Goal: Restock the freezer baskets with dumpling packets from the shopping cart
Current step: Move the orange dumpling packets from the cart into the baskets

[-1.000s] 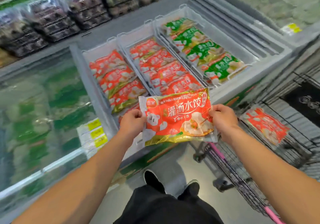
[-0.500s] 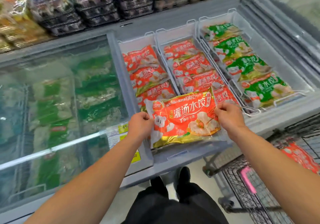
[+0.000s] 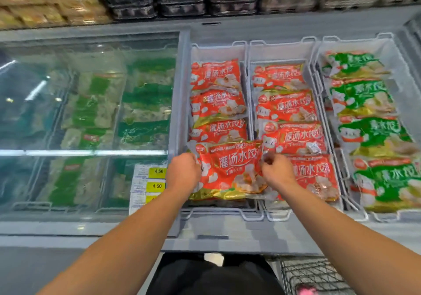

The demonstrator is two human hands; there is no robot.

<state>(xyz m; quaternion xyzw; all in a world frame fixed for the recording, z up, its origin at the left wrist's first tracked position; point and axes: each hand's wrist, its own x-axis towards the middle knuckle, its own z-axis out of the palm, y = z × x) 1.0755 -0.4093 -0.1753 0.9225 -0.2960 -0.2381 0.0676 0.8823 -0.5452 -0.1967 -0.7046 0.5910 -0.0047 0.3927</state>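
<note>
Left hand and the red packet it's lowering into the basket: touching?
Touching. The head view shows the left hand gripping the red packet's left edge, fingers curled over it.

Both my arms are stretched forward and angled in toward each other, bare forearms. My left hand has its back up and fingers curled over, gripping the left edge of the red packet. My right hand is pinching the packet's upper right corner, knuckles up, wrist bent slightly. Hands are level with each other.
</note>
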